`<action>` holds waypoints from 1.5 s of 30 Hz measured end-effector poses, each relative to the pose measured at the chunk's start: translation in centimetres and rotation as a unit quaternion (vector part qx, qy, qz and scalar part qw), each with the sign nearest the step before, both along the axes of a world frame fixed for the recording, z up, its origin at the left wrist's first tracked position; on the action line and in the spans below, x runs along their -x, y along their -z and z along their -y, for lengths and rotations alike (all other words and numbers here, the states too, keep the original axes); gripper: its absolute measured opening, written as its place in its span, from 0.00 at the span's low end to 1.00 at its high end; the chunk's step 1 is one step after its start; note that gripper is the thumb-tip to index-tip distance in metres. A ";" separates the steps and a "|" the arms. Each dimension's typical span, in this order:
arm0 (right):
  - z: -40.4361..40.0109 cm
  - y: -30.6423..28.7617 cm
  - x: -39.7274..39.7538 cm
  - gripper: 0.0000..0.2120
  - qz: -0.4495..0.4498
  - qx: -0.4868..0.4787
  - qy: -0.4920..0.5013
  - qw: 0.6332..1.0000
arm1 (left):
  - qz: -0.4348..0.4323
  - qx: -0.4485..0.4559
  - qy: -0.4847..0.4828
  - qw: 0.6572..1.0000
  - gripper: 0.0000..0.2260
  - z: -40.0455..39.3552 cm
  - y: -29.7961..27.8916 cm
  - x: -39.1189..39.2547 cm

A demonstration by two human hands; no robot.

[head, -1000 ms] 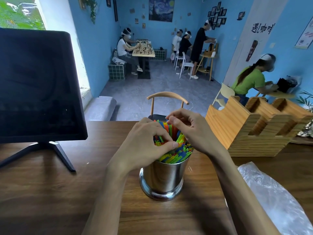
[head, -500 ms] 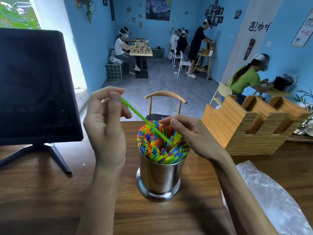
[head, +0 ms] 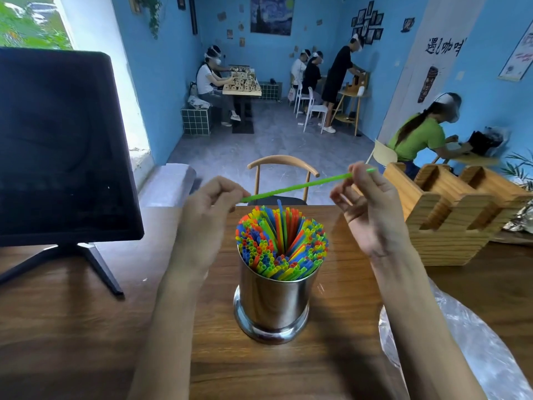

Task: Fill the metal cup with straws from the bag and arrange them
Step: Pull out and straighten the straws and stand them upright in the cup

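A shiny metal cup (head: 273, 304) stands on the wooden table (head: 72, 327), packed with upright straws (head: 281, 241) in blue, green, orange and yellow. Above the cup a single green straw (head: 297, 187) lies almost level. My left hand (head: 206, 212) pinches its left end with curled fingers. My right hand (head: 372, 203) pinches it near its right end between thumb and forefinger, the other fingers loosely bent. The clear plastic bag (head: 461, 350) lies flat at the lower right.
A black monitor (head: 63, 145) on a stand fills the left. A wooden slotted holder (head: 450, 215) sits at the right, past my right hand. A chair back (head: 284, 166) rises behind the table edge. People sit at tables across the room.
My left hand drew a green straw out of the cup and up. My right hand left the straw tops, rose and took the straw's other end, so it now lies level.
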State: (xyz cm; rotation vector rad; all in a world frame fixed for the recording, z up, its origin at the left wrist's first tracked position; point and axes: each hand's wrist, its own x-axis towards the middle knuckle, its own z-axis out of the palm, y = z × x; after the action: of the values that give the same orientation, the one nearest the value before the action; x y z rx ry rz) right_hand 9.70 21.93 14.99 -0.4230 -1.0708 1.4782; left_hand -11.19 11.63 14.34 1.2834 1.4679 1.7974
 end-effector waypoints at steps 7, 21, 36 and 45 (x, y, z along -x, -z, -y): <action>0.2 -1.6 -0.1 0.10 0.020 -0.066 0.139 0.988 | -0.212 0.071 0.007 0.975 0.04 -0.3 1.0 -0.4; 0.2 2.8 2.4 0.16 0.438 -0.241 0.021 0.866 | -0.358 0.038 0.011 0.933 0.02 -0.6 1.5 -2.8; 0.6 3.5 3.2 0.35 0.285 -0.073 -0.039 0.955 | -0.429 0.089 0.046 0.898 0.16 -0.8 1.3 -3.8; 0.7 3.3 3.2 0.36 0.300 -0.078 -0.028 0.950 | -0.399 0.093 0.081 0.909 0.05 -0.8 1.2 -3.5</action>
State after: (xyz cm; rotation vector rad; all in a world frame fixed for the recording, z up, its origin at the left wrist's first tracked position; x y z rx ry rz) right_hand 6.53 21.27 11.71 -0.7633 -1.6784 1.3294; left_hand -7.67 12.41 13.18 2.0939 1.7947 1.0054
